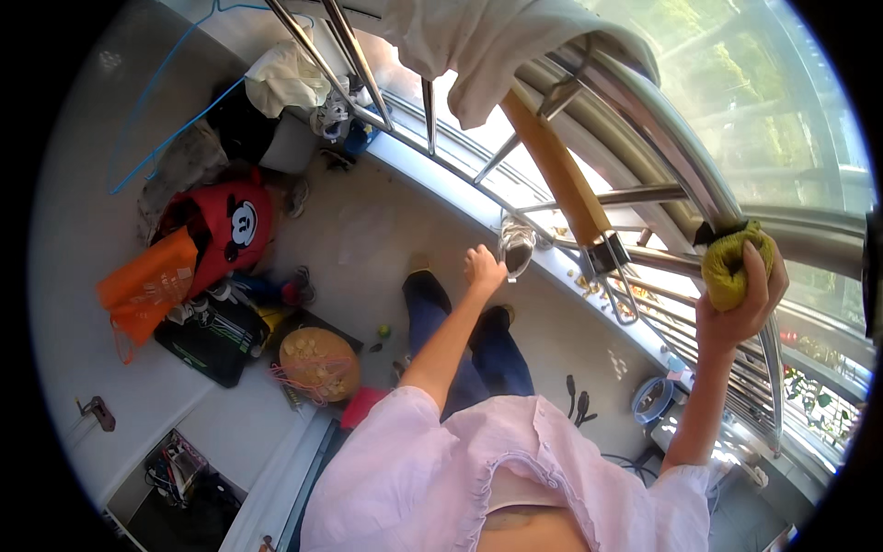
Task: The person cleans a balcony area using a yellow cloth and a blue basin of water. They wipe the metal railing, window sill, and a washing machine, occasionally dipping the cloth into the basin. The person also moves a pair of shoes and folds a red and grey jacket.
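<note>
My right hand (748, 293) grips a bunched yellow-green cloth (724, 259) against the curved stainless-steel railing (697, 165) at the right. Over the middle of the floor, my left hand (486, 268) hangs with loosely bent fingers and nothing visible in it. A sneaker (517, 247) appears just beside that hand, at the foot of the railing; whether they touch is unclear. Between the hands, a wooden bar with a metal clip end (562, 172) slants down along the railing. A pale cloth (497, 48) is draped over the rail's upper part.
A blue hanger (183, 134) hangs at upper left. Along the left stand a red bag (234, 228), an orange bag (152, 283), a black box (207, 341) and a round stool (321, 355) bearing pink hangers. A blue basin (652, 400) sits at lower right.
</note>
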Available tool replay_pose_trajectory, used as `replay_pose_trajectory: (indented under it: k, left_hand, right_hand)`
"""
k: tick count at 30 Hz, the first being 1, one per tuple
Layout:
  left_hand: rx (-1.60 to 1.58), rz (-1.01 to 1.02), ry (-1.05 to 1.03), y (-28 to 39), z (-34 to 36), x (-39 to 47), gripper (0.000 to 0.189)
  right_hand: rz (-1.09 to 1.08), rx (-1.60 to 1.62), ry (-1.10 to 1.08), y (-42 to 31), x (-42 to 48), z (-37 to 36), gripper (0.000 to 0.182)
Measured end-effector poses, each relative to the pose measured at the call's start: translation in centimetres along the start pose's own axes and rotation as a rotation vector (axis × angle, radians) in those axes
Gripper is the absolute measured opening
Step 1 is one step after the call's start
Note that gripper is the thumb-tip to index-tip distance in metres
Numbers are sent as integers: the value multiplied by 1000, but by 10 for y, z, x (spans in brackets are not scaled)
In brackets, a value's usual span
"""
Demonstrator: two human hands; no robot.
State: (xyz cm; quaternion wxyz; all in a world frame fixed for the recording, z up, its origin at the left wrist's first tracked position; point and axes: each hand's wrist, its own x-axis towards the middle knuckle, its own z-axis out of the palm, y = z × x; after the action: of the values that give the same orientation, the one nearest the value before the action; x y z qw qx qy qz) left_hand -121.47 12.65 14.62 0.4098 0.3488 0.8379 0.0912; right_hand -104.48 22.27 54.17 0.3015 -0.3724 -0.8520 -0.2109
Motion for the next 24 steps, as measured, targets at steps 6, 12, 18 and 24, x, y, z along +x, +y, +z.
replay_pose_trajectory:
  k: [6,12,18,24]
  left_hand:
    - [-222,-45,-23,-28,101,57,24]
    - [-188,51,198,-84,-4,38,11]
    - [-30,66,530,-164,-184,45,16]
    - [-22,15,618,-120,-312,133,15]
  right_hand:
    - [-34,-122,-25,7,-15,-5,47]
    - [-19,-218,-16,14,-25,-8,46]
    - [88,-151,-5,8,-26,-7,45]
    - [165,-200,-6,-5,-23,-1,46]
